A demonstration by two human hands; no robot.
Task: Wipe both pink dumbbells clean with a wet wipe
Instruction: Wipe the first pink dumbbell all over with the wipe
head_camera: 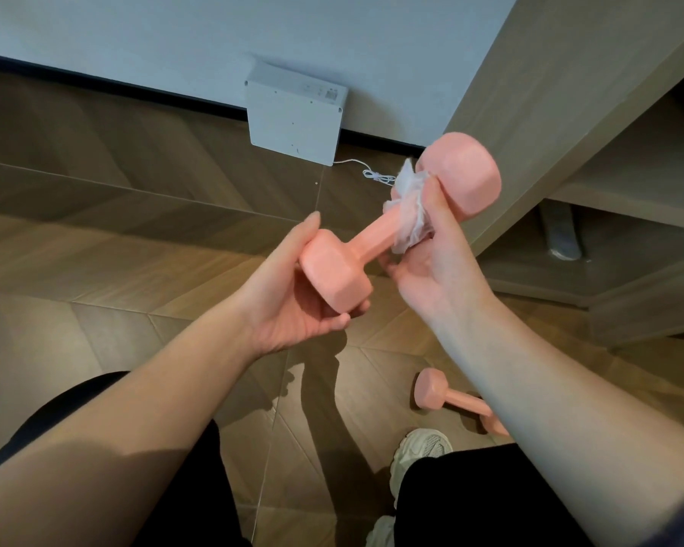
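A pink dumbbell (372,240) is held in the air in front of me, tilted up to the right. My left hand (289,305) cups its lower head from beneath. My right hand (435,262) grips the handle near the upper head, with a crumpled white wet wipe (409,207) pressed around the handle under the fingers. A second pink dumbbell (447,396) lies on the floor at lower right, partly hidden behind my right forearm.
A white flat box (293,112) leans against the wall, with a white cable (372,173) trailing from it. A wooden shelf unit (609,183) stands to the right. My dark trouser legs and white shoes (419,452) are below, on wood-pattern flooring.
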